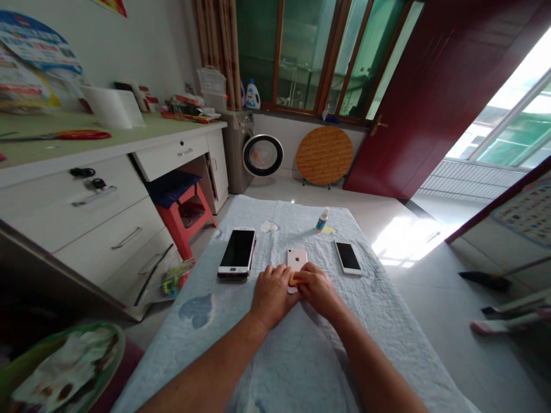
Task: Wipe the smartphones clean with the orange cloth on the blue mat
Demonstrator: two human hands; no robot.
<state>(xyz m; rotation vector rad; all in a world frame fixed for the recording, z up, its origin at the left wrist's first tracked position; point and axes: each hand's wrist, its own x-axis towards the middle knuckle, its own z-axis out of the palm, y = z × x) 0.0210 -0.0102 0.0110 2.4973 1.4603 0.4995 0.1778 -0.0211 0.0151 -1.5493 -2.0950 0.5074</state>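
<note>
A pink phone [297, 259] with an apple logo lies back side up on the cloth-covered table, partly hidden by both hands. My left hand [272, 291] is closed along its left edge and steadies it. My right hand [319, 289] pinches a small orange piece, perhaps a cloth or sponge [296, 280], against the phone's lower part. To the left rests a stack of phones [236, 250], the top one white with a dark screen. A white phone [348, 256] lies screen up on the right. Behind it stands a small spray bottle [322, 219] with a blue label.
A pale blue cloth [297, 350] covers the table. Drawers [103, 206] and a red stool [185, 215] are at the left, with a lined bin [73, 367] near the front. Farther back are an open-doored washing machine [236, 155] and a round wooden board [325, 155].
</note>
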